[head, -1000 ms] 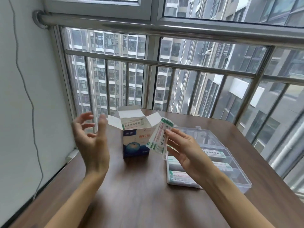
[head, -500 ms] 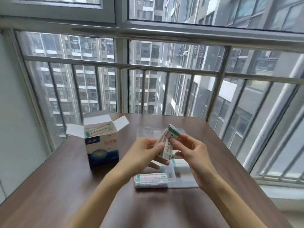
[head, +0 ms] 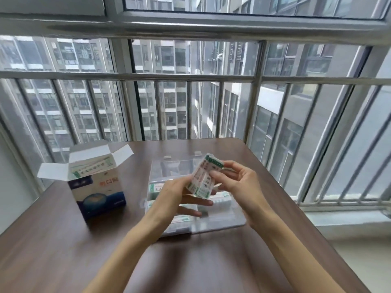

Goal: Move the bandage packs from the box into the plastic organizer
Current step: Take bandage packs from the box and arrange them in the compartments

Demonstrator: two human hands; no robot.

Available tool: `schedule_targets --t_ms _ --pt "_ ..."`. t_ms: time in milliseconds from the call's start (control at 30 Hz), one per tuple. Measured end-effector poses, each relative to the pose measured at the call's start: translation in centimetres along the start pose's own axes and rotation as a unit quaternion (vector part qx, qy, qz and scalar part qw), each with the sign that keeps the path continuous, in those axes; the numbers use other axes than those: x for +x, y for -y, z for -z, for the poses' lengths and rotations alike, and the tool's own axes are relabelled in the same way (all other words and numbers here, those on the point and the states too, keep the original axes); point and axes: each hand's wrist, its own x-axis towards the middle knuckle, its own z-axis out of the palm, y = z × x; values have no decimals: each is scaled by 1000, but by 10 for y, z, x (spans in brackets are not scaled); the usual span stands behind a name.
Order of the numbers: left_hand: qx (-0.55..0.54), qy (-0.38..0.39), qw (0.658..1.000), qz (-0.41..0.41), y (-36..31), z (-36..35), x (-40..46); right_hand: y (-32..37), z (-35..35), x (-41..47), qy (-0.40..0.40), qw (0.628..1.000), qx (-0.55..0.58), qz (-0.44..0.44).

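A stack of white-and-green bandage packs is held tilted above the clear plastic organizer. My right hand pinches its upper part between thumb and fingers. My left hand holds its lower end, fingers stretched underneath. The organizer lies open on the table with several bandage packs in its compartments, partly hidden by my hands. To the left stands the blue-and-white box, flaps open, with more packs showing at its top.
The brown wooden table runs to a rounded far right corner. Behind it stands a metal window railing with apartment blocks beyond. The organizer's clear lid lies open toward the window.
My left hand came from beside the box to the packs and now holds their lower end. The view swung right, so the box sits further left.
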Motion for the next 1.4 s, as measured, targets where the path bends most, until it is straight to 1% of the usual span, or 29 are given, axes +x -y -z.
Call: schedule_targets --t_ms 100,233,333,400,467,533,600,667,700,767,867,900,967,1033,1167,1200,1233,1300,1333,1400 --pt "-12 -4 1000 -17 1 2 -2 5 3 -3 23 999 -25 12" --pt "-19 -16 999 -21 3 1 -3 5 3 -5 24 999 -24 31" --pt "-3 -23 999 -33 7 0 -2 1 3 -6 46 997 -42 44" --pt "33 -14 998 -49 9 -1 0 -3 2 -6 56 993 -85 65" --pt "90 -6 993 -75 12 -2 3 -5 2 -4 34 989 -114 83" --pt "183 -17 976 -112 16 0 10 -4 6 -2 8 990 -111 86" --pt "273 -42 948 -155 16 4 21 -3 11 0 4 987 -133 89" --pt "313 -56 933 -171 12 5 30 -4 16 2 10 977 -192 91" --pt "314 -56 933 -166 9 4 33 -6 18 2 4 975 -203 87" --pt "322 -42 935 -145 5 3 36 -10 18 4 -23 980 -187 71" --pt "397 -3 905 -150 1 5 40 -12 17 6 -37 993 -109 25" --pt "406 3 901 -157 0 6 42 -12 17 7 -36 995 -92 12" --pt "393 12 906 -154 -2 8 46 -12 19 8 -30 998 -61 -11" --pt "381 27 914 -137 -4 10 47 -11 19 7 -20 998 -58 -21" --pt "394 33 907 -141 2 15 49 -13 19 7 -16 995 -92 -17" --pt "395 28 906 -148 4 15 49 -14 20 7 -21 993 -117 -8" --pt "396 21 905 -153 5 17 50 -16 21 8 -31 985 -171 12" --pt "406 11 900 -156 7 18 49 -19 25 10 -46 947 -313 59" --pt "418 10 896 -152 8 18 47 -21 27 10 -42 927 -364 76" --pt "450 6 882 -143 11 19 46 -23 28 9 -23 900 -424 96"
